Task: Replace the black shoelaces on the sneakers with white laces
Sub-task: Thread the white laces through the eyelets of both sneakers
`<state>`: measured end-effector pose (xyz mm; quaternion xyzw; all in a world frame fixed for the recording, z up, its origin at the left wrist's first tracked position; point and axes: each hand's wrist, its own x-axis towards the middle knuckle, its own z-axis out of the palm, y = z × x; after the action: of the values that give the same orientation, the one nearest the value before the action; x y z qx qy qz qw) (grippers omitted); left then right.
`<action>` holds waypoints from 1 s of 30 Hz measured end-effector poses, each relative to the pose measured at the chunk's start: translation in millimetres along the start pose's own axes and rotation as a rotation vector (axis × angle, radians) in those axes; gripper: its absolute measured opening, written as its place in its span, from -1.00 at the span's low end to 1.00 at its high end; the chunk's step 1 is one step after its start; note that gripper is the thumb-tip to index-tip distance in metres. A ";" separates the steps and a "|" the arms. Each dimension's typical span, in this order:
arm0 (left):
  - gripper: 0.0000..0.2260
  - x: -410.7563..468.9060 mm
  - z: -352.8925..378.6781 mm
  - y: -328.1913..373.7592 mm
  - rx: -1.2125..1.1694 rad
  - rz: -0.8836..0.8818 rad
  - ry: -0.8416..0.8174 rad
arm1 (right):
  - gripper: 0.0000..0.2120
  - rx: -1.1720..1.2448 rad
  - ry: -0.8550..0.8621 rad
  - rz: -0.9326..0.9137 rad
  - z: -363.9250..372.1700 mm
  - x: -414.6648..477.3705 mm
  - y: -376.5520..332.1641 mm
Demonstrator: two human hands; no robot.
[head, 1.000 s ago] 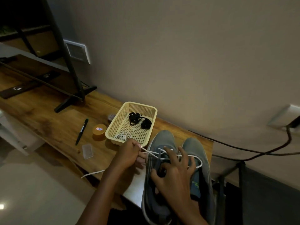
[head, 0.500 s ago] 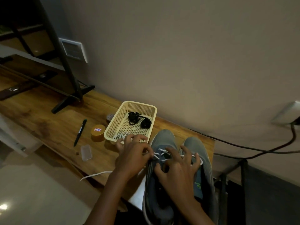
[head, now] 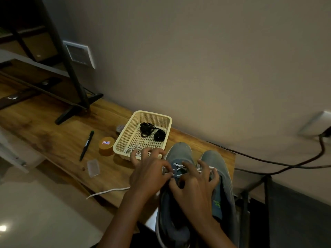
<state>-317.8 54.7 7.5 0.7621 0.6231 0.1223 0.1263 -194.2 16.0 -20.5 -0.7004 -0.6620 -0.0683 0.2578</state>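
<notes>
The pair of sneakers sits toe-first toward the wall, just to the right of the basket (head: 123, 140), so the eyelets face the person and both hands can work from the open heel end. The sneaker (head: 179, 152) nearest the basket is the one being laced. The left hand (head: 150, 174) pinches the white lace (head: 176, 166) between thumb and forefinger at the eyelet row on the basket side, with its other fingers (head: 144, 152) fanned out over the basket's near corner. This looks like drawing slack through a hole. The right hand (head: 195, 190) lies over the tongue with its fingers bent and spread, probably to steady the upper, but whether it actually grasps the lace cannot be told. The lace's free end trails off the surface (head: 53, 133) edge, down and left of the basket. A white strand also shows at the throat of the second sneaker (head: 215, 158), on the far side from the basket.

Inside the basket, the black laces (head: 150, 130) lie bundled at the wall end, out of the way. A spare white lace (head: 133, 149) is coiled at the near end within reach. Left of the basket stand an orange tin (head: 106, 145), a pen (head: 86, 145) and a small clear case (head: 93, 167). Further left is a black stand foot (head: 71, 111). None of these blocks the work; the hands themselves hide most of the eyelets.
</notes>
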 end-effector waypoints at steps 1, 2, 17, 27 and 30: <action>-0.87 0.6 0.0 -0.7 0.000 -0.004 -0.004 | -0.64 -0.008 -0.001 0.002 -0.9 0.6 -0.3; -0.87 1.0 -0.5 -1.6 -0.005 -0.007 -0.006 | -0.63 -0.016 -0.006 0.004 -1.9 1.1 -0.4; -0.86 -0.7 -8.6 -0.9 0.024 0.009 -0.093 | -0.69 0.023 -0.059 0.001 -0.3 2.3 -1.9; -0.89 0.6 -23.6 -26.9 -0.016 -0.135 -0.116 | -0.71 0.029 -0.056 0.003 -0.7 3.2 0.0; -0.90 -0.6 -25.6 -24.6 0.088 -0.125 -0.189 | -0.72 0.021 -0.053 -0.002 -2.2 3.0 -0.9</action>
<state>-349.3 59.8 22.9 0.7348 0.6594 0.0142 0.1583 -194.2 17.7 -17.0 -0.6984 -0.6701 -0.0429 0.2476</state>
